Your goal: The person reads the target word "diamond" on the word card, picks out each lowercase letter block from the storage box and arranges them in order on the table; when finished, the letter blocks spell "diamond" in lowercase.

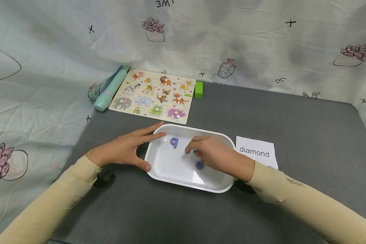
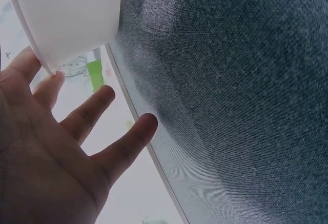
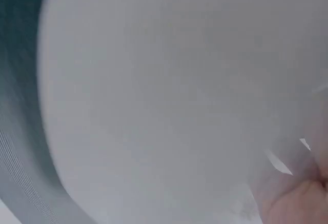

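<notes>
Purple q-shaped letter (image 1: 174,142) and purple ring-shaped letter (image 1: 199,165), both inside the white tray (image 1: 166,166)

Q-shape lies toward the tray's left end, ring nearer its middle, just beside your right hand (image 1: 215,152). That hand is over the tray floor, fingers curled down; a bit of purple (image 1: 195,151) shows at the fingertips, but you cannot tell whether it is pinched. Your left hand (image 1: 128,145) is unclenched, fingers spread, touching the tray's left rim. "Diamond" card (image 1: 256,149) lies on the desk (image 1: 311,145), just right of the tray. Beyond the tray's far rim, left to right: teal cylinder (image 1: 111,89), animal puzzle board (image 1: 153,98), green block (image 1: 198,89).
</notes>
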A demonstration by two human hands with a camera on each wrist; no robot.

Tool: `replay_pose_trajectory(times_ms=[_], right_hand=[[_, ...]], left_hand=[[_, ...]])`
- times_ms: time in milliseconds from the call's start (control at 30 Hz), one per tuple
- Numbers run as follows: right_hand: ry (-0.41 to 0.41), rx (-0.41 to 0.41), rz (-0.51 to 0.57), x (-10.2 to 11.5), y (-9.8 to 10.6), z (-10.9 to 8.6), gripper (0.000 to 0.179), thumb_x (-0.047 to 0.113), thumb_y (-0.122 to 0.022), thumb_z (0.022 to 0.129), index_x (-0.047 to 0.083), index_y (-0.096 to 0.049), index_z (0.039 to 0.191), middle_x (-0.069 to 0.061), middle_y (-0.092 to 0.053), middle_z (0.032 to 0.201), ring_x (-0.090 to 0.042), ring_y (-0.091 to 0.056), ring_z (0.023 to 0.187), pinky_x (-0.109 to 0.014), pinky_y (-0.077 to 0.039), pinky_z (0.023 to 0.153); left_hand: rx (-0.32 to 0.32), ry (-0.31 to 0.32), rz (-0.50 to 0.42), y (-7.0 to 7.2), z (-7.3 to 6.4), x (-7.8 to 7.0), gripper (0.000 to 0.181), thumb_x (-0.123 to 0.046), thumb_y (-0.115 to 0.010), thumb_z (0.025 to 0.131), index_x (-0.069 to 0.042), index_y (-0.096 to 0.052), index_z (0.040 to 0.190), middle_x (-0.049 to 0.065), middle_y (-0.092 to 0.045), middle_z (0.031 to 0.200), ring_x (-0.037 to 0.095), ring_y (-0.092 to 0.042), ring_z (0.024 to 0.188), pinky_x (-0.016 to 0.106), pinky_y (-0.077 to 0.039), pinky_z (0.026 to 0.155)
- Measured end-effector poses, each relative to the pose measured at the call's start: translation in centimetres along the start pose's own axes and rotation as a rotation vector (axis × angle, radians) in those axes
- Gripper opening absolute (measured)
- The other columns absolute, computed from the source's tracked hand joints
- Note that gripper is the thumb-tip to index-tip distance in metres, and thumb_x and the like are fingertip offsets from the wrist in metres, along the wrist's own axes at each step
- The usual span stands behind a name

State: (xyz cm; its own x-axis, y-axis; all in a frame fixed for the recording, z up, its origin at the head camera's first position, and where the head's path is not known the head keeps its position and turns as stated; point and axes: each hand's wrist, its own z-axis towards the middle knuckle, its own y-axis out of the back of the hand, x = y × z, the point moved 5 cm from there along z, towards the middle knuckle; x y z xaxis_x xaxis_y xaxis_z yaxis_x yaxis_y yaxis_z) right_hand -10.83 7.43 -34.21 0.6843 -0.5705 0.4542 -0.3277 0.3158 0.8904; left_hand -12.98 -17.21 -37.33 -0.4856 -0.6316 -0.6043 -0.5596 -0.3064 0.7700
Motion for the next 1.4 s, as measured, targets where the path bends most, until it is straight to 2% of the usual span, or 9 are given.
replay_pose_trajectory(times_ms=[200, 367, 533, 700, 833, 933, 1067, 1200, 1400], right_hand=[[-0.002, 0.001, 0.15, -0.1, 4.5, -3.3, 0.058, -0.023, -0.049, 0.089, 0.023, -0.079, 0.108, 0.008, -0.07, 0.124, -0.013, -0.063, 0.116, -0.039, -0.053, 0.09], [0.017, -0.066, 0.242, -1.2, 6.8, -6.7, 0.078, -0.031, -0.036, 0.081, 0.031, -0.08, 0.099, 0.016, -0.071, 0.116, -0.007, -0.064, 0.108, -0.028, -0.052, 0.078], [0.043, -0.155, 0.325, -2.4, 7.9, -9.6, 0.079, -0.034, -0.034, 0.08, 0.031, -0.078, 0.093, 0.012, -0.075, 0.106, -0.009, -0.062, 0.103, -0.019, -0.049, 0.083], [-0.111, -0.175, 0.474, -3.8, 7.3, -11.2, 0.065, -0.027, -0.04, 0.091, 0.025, -0.078, 0.088, 0.006, -0.076, 0.098, -0.012, -0.067, 0.095, -0.023, -0.054, 0.078], [-0.303, -0.105, 0.624, -4.9, 5.8, -12.0, 0.042, -0.011, -0.049, 0.1, 0.016, -0.077, 0.086, -0.003, -0.075, 0.091, -0.021, -0.069, 0.086, -0.028, -0.054, 0.077], [-0.392, -0.046, 0.753, -5.6, 4.6, -12.4, 0.028, -0.001, -0.051, 0.103, 0.007, -0.075, 0.089, -0.014, -0.073, 0.088, -0.03, -0.069, 0.084, -0.033, -0.055, 0.076], [-0.41, 0.019, 0.907, -6.7, 3.7, -13.1, 0.02, 0.008, -0.052, 0.106, -0.002, -0.069, 0.099, -0.028, -0.068, 0.094, -0.034, -0.066, 0.087, -0.04, -0.056, 0.081], [-0.373, 0.042, 0.989, -7.4, 3.8, -13.9, 0.014, 0.004, -0.057, 0.103, -0.004, -0.066, 0.111, -0.036, -0.062, 0.106, -0.04, -0.063, 0.098, -0.044, -0.055, 0.088], [-0.38, -0.015, 1.019, -7.7, 4.6, -14.9, 0.025, -0.003, -0.062, 0.098, -0.004, -0.061, 0.123, -0.026, -0.062, 0.121, -0.041, -0.062, 0.111, -0.042, -0.054, 0.092]], left_hand=[[-0.001, -0.016, 0.001, 0.1, 0.1, -0.1, 0.111, -0.058, -0.087, 0.071, -0.034, -0.029, 0.161, -0.014, -0.001, 0.169, 0.03, -0.017, 0.151, 0.063, -0.028, 0.111], [-0.005, -0.023, 0.006, 0.1, 0.1, 0.0, 0.112, -0.057, -0.088, 0.07, -0.034, -0.028, 0.162, -0.014, -0.002, 0.169, 0.03, -0.015, 0.152, 0.064, -0.027, 0.111], [-0.004, -0.034, 0.004, 0.0, 0.1, 0.2, 0.111, -0.057, -0.088, 0.071, -0.034, -0.028, 0.162, -0.013, -0.001, 0.169, 0.03, -0.014, 0.152, 0.064, -0.027, 0.111], [-0.004, -0.043, -0.003, 0.1, 0.1, 0.1, 0.11, -0.056, -0.088, 0.072, -0.033, -0.029, 0.162, -0.012, -0.001, 0.169, 0.03, -0.012, 0.153, 0.065, -0.027, 0.111], [-0.009, -0.045, 0.003, 0.1, 0.1, 0.1, 0.109, -0.055, -0.088, 0.072, -0.033, -0.029, 0.161, -0.012, -0.001, 0.169, 0.031, -0.012, 0.153, 0.066, -0.026, 0.111], [-0.008, -0.04, 0.002, 0.1, 0.1, 0.1, 0.109, -0.055, -0.088, 0.072, -0.034, -0.029, 0.161, -0.012, -0.001, 0.169, 0.031, -0.013, 0.152, 0.066, -0.026, 0.11], [-0.01, -0.044, -0.005, 0.0, 0.1, 0.1, 0.109, -0.054, -0.088, 0.072, -0.034, -0.03, 0.161, -0.012, -0.001, 0.169, 0.031, -0.012, 0.152, 0.065, -0.027, 0.11], [-0.014, -0.055, -0.001, 0.1, 0.1, 0.1, 0.108, -0.053, -0.088, 0.072, -0.033, -0.03, 0.161, -0.011, -0.002, 0.17, 0.031, -0.012, 0.152, 0.065, -0.027, 0.11], [-0.012, -0.058, -0.002, 0.1, 0.1, 0.1, 0.108, -0.053, -0.088, 0.073, -0.033, -0.03, 0.161, -0.011, -0.001, 0.17, 0.031, -0.012, 0.153, 0.065, -0.027, 0.11]])
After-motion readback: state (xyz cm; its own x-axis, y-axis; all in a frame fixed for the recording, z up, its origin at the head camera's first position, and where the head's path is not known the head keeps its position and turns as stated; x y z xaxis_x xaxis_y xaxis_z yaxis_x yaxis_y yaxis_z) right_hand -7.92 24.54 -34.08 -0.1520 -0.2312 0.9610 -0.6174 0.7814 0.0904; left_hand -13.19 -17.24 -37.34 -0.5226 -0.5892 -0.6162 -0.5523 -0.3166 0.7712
